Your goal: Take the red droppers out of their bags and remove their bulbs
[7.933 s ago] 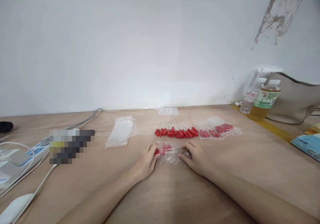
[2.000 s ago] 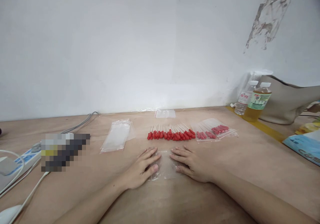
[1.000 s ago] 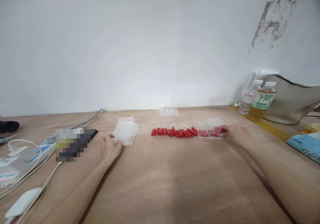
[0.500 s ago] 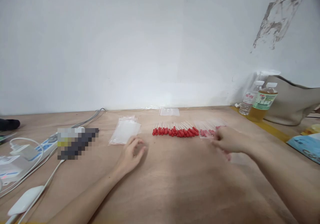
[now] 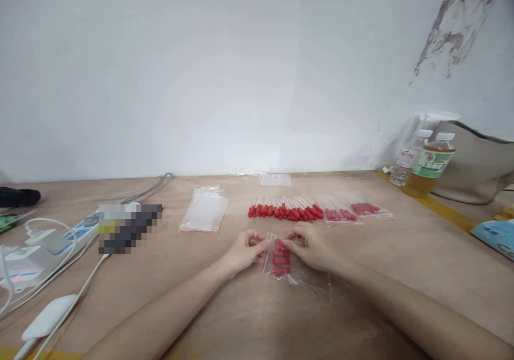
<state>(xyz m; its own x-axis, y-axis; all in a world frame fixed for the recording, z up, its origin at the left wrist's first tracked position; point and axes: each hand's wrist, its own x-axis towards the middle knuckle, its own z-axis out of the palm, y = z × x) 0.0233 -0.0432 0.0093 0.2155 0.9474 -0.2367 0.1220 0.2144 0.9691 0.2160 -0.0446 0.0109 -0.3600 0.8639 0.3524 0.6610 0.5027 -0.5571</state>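
Spanning the view, one pale wall (image 5: 201, 82) rises beyond the held bag (image 5: 292, 266), and one wooden table (image 5: 241, 317) spreads beneath it. Two hands meet at the held bag: the left hand (image 5: 244, 253) has thumb and fingers closed on its left edge, while the right hand (image 5: 315, 247) pinches its upper side, near the uppermost red tip. Beyond the held bag sits one row of red-tipped sticks (image 5: 285, 212), too crowded to count; at least two filled bags (image 5: 341, 214) overlap behind it to the right, and one stack of clear bags (image 5: 204, 210) lies behind it to the left, its layers uncountable. The held bag is clear, wrinkled and shiny, turned sideways with its seam strip at the left; four red tips (image 5: 281, 260) show in a column inside. Whether it touches the table, I cannot tell. The right hand covers part of it, hiding some contents. Far right of the held bag stand one grey bag (image 5: 474, 162) and two bottles (image 5: 431, 165); far left of it lie one power strip (image 5: 76, 236) and one white adapter (image 5: 50, 317).
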